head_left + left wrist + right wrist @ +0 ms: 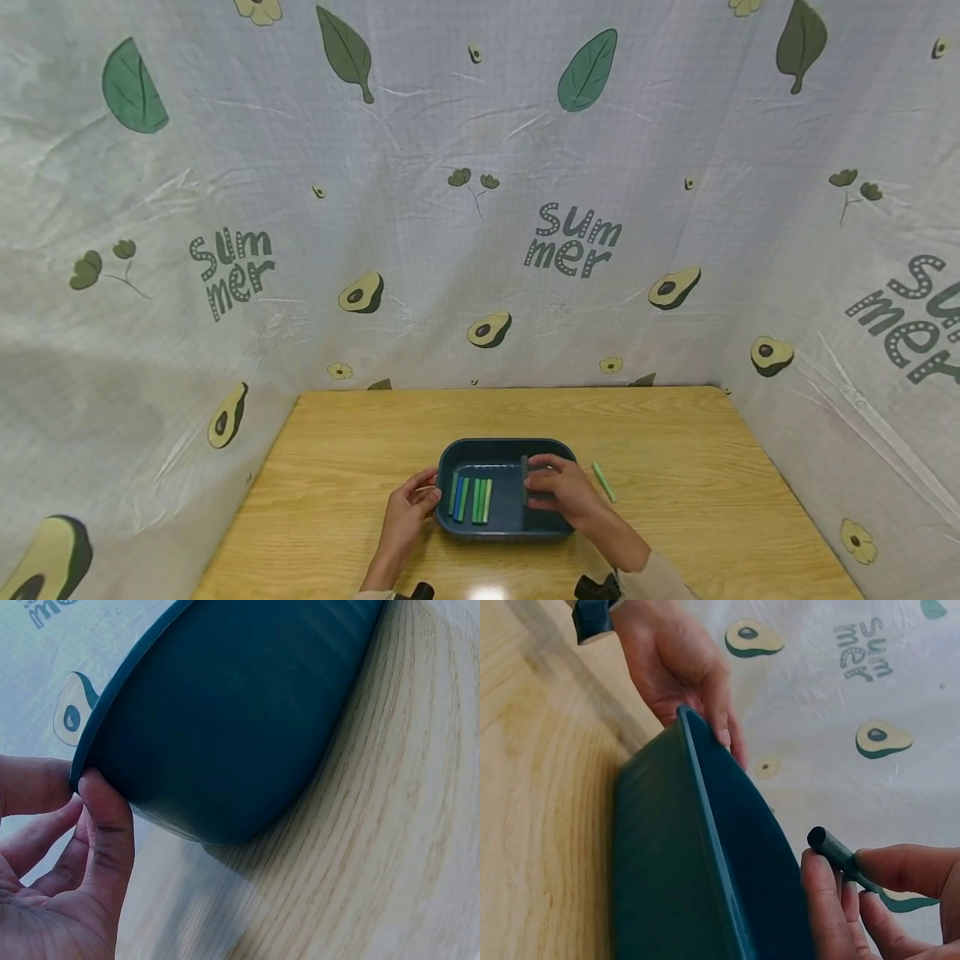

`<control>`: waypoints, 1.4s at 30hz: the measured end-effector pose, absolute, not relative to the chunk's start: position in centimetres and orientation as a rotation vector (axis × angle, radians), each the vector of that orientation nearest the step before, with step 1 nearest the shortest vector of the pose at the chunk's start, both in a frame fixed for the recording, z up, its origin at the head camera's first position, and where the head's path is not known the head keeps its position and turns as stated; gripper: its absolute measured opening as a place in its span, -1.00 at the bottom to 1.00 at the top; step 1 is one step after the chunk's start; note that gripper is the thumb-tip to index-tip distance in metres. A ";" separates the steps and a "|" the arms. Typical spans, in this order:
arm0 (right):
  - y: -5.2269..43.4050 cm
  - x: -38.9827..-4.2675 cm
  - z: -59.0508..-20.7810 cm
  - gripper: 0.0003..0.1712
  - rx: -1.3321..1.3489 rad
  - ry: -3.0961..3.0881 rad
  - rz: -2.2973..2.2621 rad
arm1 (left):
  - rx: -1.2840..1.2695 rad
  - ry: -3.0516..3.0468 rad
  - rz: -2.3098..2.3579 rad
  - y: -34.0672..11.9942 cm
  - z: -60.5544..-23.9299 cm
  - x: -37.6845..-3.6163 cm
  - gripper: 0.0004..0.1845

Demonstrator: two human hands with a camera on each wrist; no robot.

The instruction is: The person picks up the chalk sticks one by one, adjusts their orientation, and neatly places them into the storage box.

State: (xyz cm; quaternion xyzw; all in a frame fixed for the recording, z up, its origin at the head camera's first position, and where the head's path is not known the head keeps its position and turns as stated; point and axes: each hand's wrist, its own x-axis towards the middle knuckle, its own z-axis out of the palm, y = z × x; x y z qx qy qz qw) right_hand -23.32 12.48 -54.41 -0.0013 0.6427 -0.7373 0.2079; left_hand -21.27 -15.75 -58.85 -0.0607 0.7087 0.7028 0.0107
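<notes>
A dark blue-green plastic tray (504, 529) with a raised rim stands on the table. At its left end my left hand (407, 508) pinches the rim between thumb and fingers, seen close up in the left wrist view, where the tray's outer wall (225, 727) fills the middle. Over the right part of the tray my right hand (566, 490) holds a dark round stick (838, 856), chalk-like in shape, between thumb and fingertips. Several slim sticks (477, 501) in greens and blue lie side by side in the tray's left half.
A light green stick (603, 482) lies on the wooden table (660, 450) to the right of the tray. White sheeting (420, 250) printed with avocados and leaves stands behind the table and along both sides.
</notes>
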 end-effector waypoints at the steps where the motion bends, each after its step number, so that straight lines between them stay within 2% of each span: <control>1: 12.4 -23.3 -54.5 -0.54 -0.011 1.795 -2.052 | -0.183 2.215 2.192 -15.7 -58.8 -21.3 -0.55; 42: 9.7 -23.4 -55.9 -0.50 0.066 1.835 -1.971 | -0.188 2.188 2.179 -15.9 -59.0 -21.4 -0.54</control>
